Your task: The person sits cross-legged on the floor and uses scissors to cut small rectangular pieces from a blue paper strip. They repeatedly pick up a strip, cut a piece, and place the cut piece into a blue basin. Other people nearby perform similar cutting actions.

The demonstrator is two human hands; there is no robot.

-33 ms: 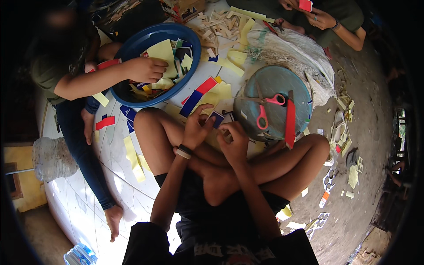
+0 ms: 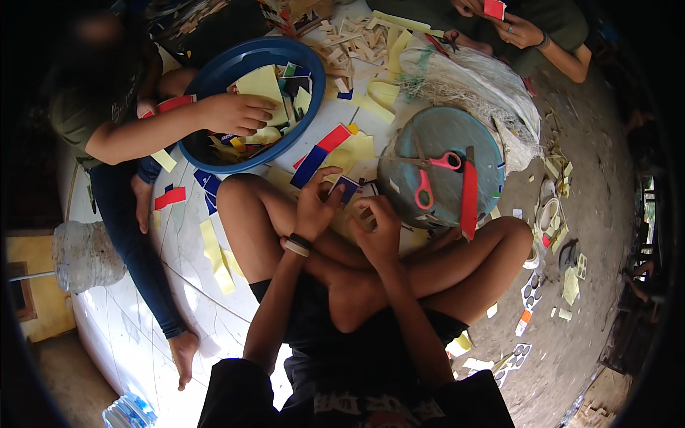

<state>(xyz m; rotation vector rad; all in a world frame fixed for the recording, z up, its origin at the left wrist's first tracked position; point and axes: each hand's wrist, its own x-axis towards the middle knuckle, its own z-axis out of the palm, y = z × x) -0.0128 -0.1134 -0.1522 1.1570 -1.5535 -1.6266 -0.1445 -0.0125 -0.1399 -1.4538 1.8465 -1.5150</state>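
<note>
My left hand (image 2: 319, 205) pinches a small dark blue rectangular piece with a pale edge (image 2: 347, 187), held above my crossed legs. Just to its right is my right hand (image 2: 377, 222), its fingers curled and thumb pressed in. Whatever may be between those fingertips is hidden. Beyond my left hand lie a blue strip (image 2: 309, 166), a red strip (image 2: 333, 137) and pale yellow sheets (image 2: 359, 147). Pink-handled scissors (image 2: 426, 178) and a long red strip (image 2: 469, 200) rest on a round blue-green disc (image 2: 405, 196) right of my hands.
A co-worker's hand (image 2: 250, 114) reaches into a blue basin (image 2: 191, 153) of coloured pieces. Another person's hands (image 2: 524, 32) hold a small red piece at the far right. Wooden sticks (image 2: 357, 46), a whitish sack (image 2: 510, 85) and scattered scraps (image 2: 571, 285) surround me.
The blue piece in my left hand has tilted and shifted slightly left. The co-worker's fingers over the basin have spread a little to the right. My right hand has barely moved.
</note>
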